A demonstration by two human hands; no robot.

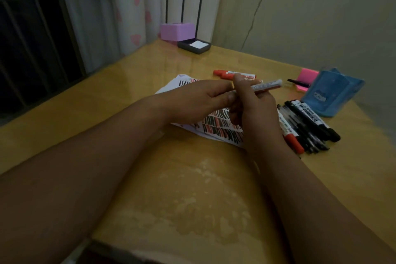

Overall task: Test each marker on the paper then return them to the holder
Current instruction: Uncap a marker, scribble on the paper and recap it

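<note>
My right hand (pixel 255 109) grips a white-barrelled marker (pixel 267 85), held above the paper with its rear end pointing right. My left hand (pixel 199 100) pinches the marker's near end, where the cap sits hidden between my fingers. Under both hands lies white paper (pixel 222 129) covered in black and red strokes. Two red markers (pixel 233 74) lie just beyond my hands. A pile of black and red markers (pixel 306 126) rests to the right of the paper. The blue holder (pixel 332 96) stands at the right, behind the pile.
Pink sticky notes (pixel 308 78) with a black cap on them (pixel 296 82) lie left of the holder. A purple box (pixel 176 31) and a dark tray with white paper (pixel 194 46) stand at the table's far corner by the wall and curtain.
</note>
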